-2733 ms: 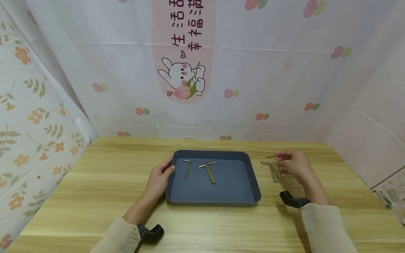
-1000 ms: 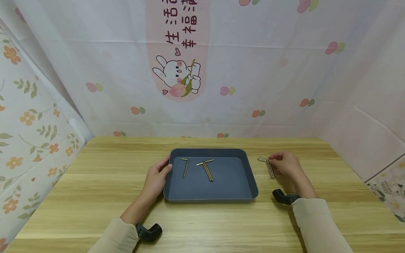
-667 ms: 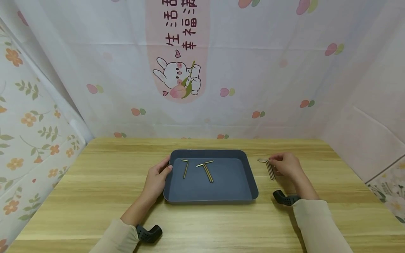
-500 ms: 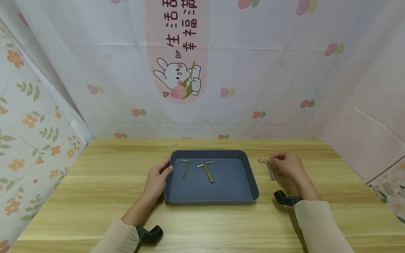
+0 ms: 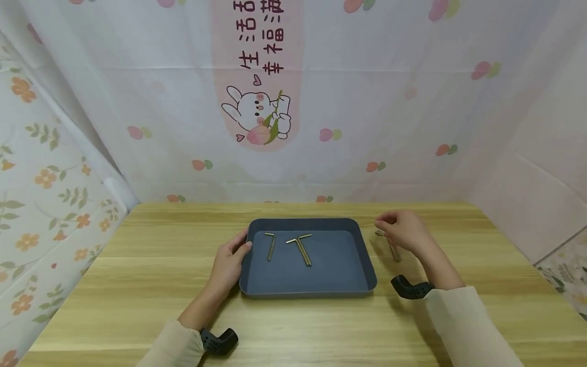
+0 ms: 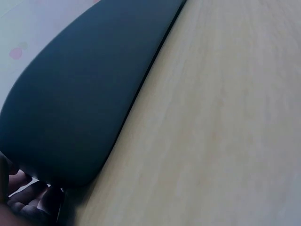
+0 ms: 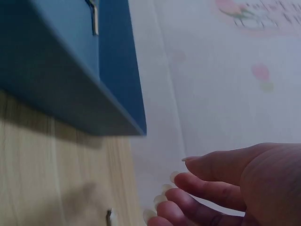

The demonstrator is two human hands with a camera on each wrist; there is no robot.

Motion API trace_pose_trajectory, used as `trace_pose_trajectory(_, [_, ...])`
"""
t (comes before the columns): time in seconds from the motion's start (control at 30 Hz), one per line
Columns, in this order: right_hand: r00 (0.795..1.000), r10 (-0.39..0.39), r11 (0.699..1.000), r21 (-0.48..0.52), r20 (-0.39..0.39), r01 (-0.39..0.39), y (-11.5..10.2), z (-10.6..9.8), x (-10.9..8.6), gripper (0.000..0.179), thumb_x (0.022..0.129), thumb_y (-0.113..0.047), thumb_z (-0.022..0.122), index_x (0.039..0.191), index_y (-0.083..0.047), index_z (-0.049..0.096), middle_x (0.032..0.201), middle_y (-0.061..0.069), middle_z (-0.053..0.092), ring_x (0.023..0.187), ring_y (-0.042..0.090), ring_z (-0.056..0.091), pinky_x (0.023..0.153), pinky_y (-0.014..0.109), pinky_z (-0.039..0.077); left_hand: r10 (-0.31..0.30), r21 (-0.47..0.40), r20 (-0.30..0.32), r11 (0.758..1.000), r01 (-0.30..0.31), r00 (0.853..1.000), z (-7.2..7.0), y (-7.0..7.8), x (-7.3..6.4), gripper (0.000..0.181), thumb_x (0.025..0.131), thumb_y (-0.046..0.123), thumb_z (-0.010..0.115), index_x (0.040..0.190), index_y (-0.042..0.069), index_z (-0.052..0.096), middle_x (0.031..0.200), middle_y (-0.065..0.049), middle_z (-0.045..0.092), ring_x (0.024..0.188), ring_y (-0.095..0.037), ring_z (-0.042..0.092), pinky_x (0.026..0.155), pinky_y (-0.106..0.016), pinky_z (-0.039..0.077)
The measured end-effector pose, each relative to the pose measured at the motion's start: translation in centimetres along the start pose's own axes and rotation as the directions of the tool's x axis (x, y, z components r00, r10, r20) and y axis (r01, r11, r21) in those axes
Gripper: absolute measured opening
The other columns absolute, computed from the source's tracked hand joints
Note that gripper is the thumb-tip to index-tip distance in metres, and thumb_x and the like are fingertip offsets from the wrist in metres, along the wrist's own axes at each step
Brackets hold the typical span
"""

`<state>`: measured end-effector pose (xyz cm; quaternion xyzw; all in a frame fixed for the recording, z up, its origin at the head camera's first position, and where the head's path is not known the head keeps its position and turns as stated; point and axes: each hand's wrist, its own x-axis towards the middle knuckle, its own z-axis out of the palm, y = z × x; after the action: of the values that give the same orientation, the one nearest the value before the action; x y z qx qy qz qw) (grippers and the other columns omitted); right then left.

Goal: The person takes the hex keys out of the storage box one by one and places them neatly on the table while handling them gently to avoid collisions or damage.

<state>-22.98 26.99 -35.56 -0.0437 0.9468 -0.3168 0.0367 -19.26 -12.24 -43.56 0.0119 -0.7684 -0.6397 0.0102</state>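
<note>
A shallow blue-grey tray point(image 5: 339, 272) sits on the table. My left hand point(image 5: 229, 260) grips its left side, thumb over the rim; the left wrist view shows fingers point(image 6: 29, 195) at the tray's corner. Inside lie three brass-coloured hex keys: one alone point(image 5: 271, 248) at the left and a touching pair point(image 5: 302, 252) near the middle. Right of the tray, more hex keys point(image 5: 395, 252) lie close together, partly hidden below my right hand point(image 5: 405, 232). That hand hovers over them with loosely bent fingers; nothing shows between thumb and fingertips in the right wrist view.
The wooden table point(image 5: 302, 326) extends in front of the tray and to both sides. A patterned cloth point(image 5: 183, 117) hangs behind the table's back edge, with further cloth at left and right. Each wrist carries a black camera mount.
My right hand first held a hex key beside two others on the table, then set it against them. Now it has let go and risen up and leftward. My left hand stays on the tray.
</note>
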Motion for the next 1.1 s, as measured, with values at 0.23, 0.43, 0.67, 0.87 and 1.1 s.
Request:
trace_pose_trajectory(0.23, [0.994, -0.081, 0.997, -0.007, 0.073, 0.082, -3.2, 0.4, 1.1, 0.031, 0.101, -0.022, 0.061, 0.119, 0.003, 0.069, 0.108, 0.024, 0.072, 0.082, 0.029, 0.071, 0.068, 0.037, 0.061, -0.01, 0.002, 0.006, 1.0, 0.01, 1.0, 0.0, 0.0, 0.1, 0.048, 0.106, 0.013, 0.049, 0.153, 0.005, 0.043, 0.159, -0.012, 0.044, 0.151, -0.026, 0.035, 0.122, -0.045, 0.032])
trace_pose_trajectory(0.43, [0.976, -0.106, 0.994, 0.014, 0.188, 0.106, -5.6, 1.2, 2.3, 0.028, 0.099, -0.021, 0.064, 0.116, 0.001, 0.071, 0.097, 0.02, 0.074, 0.072, 0.019, 0.069, 0.066, 0.037, 0.061, -0.016, 0.003, 0.004, 1.0, 0.016, 1.0, 0.0, 0.0, 0.2, 0.048, 0.106, 0.014, 0.049, 0.153, 0.007, 0.044, 0.158, -0.01, 0.045, 0.151, -0.024, 0.036, 0.121, -0.044, 0.033])
trace_pose_trajectory(0.67, [0.941, -0.081, 0.997, 0.015, 0.329, 0.08, -8.5, 2.8, 3.0, 0.025, 0.099, -0.022, 0.065, 0.114, -0.003, 0.072, 0.101, 0.019, 0.074, 0.072, 0.021, 0.069, 0.068, 0.039, 0.062, -0.004, 0.002, 0.006, 1.0, 0.004, 1.0, -0.1, -0.1, 0.3, 0.049, 0.106, 0.013, 0.049, 0.154, 0.006, 0.043, 0.159, -0.012, 0.044, 0.151, -0.026, 0.035, 0.122, -0.045, 0.033])
trace_pose_trajectory(0.87, [0.921, -0.098, 0.993, -0.024, 0.376, 0.116, -10.2, 4.1, 3.6, 0.021, 0.096, -0.019, 0.068, 0.108, -0.004, 0.075, 0.097, 0.018, 0.075, 0.07, 0.021, 0.07, 0.065, 0.039, 0.062, -0.012, 0.005, 0.011, 1.0, 0.012, 1.0, -0.1, 0.0, 0.3, 0.049, 0.106, 0.012, 0.048, 0.154, 0.005, 0.042, 0.159, -0.012, 0.044, 0.151, -0.025, 0.035, 0.121, -0.043, 0.033])
trace_pose_trajectory(1.1, [0.909, -0.051, 0.998, -0.019, 0.414, 0.064, -11.0, 5.6, 4.3, 0.019, 0.093, -0.015, 0.071, 0.108, -0.003, 0.075, 0.098, 0.016, 0.076, 0.07, 0.018, 0.07, 0.063, 0.034, 0.062, -0.006, 0.007, 0.007, 1.0, 0.006, 1.0, -0.1, 0.1, 0.3, 0.048, 0.106, 0.013, 0.048, 0.153, 0.007, 0.044, 0.157, -0.011, 0.046, 0.15, -0.023, 0.038, 0.12, -0.042, 0.033])
